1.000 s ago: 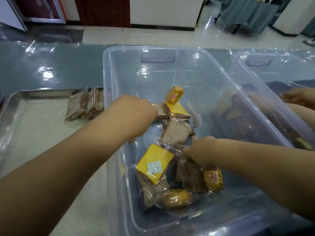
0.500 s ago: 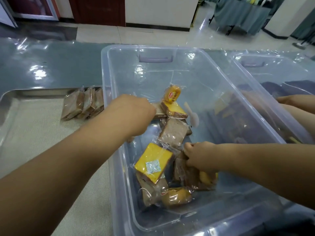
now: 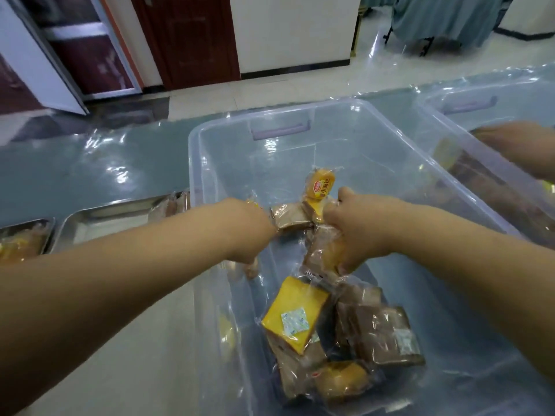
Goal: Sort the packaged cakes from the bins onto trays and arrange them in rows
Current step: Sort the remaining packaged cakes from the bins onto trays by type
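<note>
Centre frame, inside the clear bin (image 3: pixel 210 163): left hand (image 3: pixel 252 232) fingers curl round a part-hidden packet (image 3: pixel 250 267); right hand (image 3: pixel 357 232) fingers clamp a brown cake (image 3: pixel 326 250).

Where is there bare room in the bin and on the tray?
Bare: the far floor of the clear bin, between its handle wall and the upright yellow cake; the steel tray, left of the brown cakes in its far right corner. Crowded: the bin's middle, where the left hand and right hand grip packets, and the cake pile nearer you.
</note>
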